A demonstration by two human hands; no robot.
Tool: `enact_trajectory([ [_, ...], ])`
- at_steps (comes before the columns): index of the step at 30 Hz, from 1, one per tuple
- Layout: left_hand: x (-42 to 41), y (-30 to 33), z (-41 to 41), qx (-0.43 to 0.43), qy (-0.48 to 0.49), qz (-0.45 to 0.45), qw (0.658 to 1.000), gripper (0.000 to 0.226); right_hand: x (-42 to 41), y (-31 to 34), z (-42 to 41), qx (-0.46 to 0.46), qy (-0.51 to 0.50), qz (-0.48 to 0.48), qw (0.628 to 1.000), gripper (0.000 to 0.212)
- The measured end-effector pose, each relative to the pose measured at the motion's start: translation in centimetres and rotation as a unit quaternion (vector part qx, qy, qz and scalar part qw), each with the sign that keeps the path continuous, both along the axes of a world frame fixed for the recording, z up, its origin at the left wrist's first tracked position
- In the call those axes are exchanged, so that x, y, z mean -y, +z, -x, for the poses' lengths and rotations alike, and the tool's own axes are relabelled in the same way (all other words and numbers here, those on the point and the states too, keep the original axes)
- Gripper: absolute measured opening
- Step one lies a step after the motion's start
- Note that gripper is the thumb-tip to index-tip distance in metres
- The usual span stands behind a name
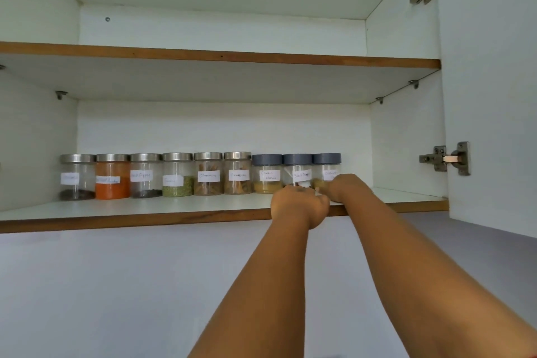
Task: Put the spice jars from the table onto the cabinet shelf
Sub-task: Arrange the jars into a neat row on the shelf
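Jars in one row on the lower cabinet shelf point(145, 209), mid frame, left to right: six steel-lid jars point(158, 174), then three grey-lid jars point(296, 173), all upright and close together. Left hand point(297, 206) at the shelf's front edge below the middle grey-lid jar, fingers curled, cannot tell if it grips anything; right hand point(347, 187) just beside it in front of the last grey-lid jar, fingers hidden, grip unclear. Open cabinet door point(494, 81) with hinges at right of frame.
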State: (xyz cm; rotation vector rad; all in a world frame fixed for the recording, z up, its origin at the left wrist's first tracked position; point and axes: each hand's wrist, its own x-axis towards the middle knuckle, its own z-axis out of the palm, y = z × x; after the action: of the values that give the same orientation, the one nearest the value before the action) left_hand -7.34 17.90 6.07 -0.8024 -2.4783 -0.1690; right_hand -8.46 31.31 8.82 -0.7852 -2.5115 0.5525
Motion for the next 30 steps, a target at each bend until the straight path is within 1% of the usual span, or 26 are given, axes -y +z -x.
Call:
enact_trajectory([
  [3, 0.2, -0.2, -0.5, 0.003, 0.011, 0.0, 1.0, 0.062, 0.4, -0.6, -2.6, 0.01, 0.033, -0.046, 0.998, 0.063],
  [6, 0.8, -0.6, -1.5, -0.005, 0.018, -0.003, 1.0, 0.062, 1.2, -2.1, -5.3, -0.004, 0.039, -0.109, 0.993, 0.052],
  [8, 1.3, -1.1, -2.2, -0.03, 0.024, -0.006, 0.999, 0.061, 2.1, -3.6, -6.7, -0.047, 0.019, -0.177, 0.983, 0.054],
  [10, 2.1, -1.8, -3.3, -0.05, 0.026, -0.008, 0.998, 0.054, 2.9, -5.4, -8.1, -0.11, 0.019, -0.212, 0.971, 0.053],
  [12, 2.8, -3.1, -4.3, -0.049, 0.013, -0.011, 0.999, 0.048, 3.5, -7.3, -9.5, -0.136, 0.054, -0.209, 0.967, 0.046],
  [14, 3.6, -4.3, -5.7, -0.031, -0.007, 0.001, 1.0, 0.06, 5.0, -9.0, -11.1, -0.127, 0.093, -0.173, 0.972, 0.059],
  [15, 4.0, -5.2, -6.4, -0.015, -0.01, 0.003, 1.0, 0.064, 5.8, -9.8, -11.9, -0.137, 0.101, -0.145, 0.975, 0.063],
  [16, 4.1, -5.9, -6.8, 0.002, -0.01, -0.002, 1.0, 0.065, 6.4, -10.2, -12.3, -0.159, 0.102, -0.122, 0.974, 0.061],
  [19, 6.2, -9.3, -9.4, 0.064, -0.003, -0.055, 0.996, 0.067, 9.1, -12.2, -15.3, -0.225, 0.068, -0.095, 0.967, 0.045],
  [21, 7.6, -10.8, -11.4, 0.062, -0.015, -0.096, 0.993, 0.067, 10.7, -13.1, -17.6, -0.27, 0.04, -0.094, 0.957, 0.03],
  [23, 8.6, -11.4, -13.6, 0.045, -0.047, -0.148, 0.987, 0.067, 11.9, -13.8, -19.7, -0.304, 0.033, -0.104, 0.946, 0.017],
  [26, 9.9, -11.6, -17.2, 0.024, -0.097, -0.225, 0.969, 0.064, 13.7, -14.0, -23.3, -0.332, 0.013, -0.111, 0.937, 0.012],
  [30, 10.4, -11.6, -21.6, 0.006, -0.154, -0.302, 0.941, 0.059, 15.2, -13.4, -28.2, -0.357, -0.036, -0.146, 0.922, 0.016],
])
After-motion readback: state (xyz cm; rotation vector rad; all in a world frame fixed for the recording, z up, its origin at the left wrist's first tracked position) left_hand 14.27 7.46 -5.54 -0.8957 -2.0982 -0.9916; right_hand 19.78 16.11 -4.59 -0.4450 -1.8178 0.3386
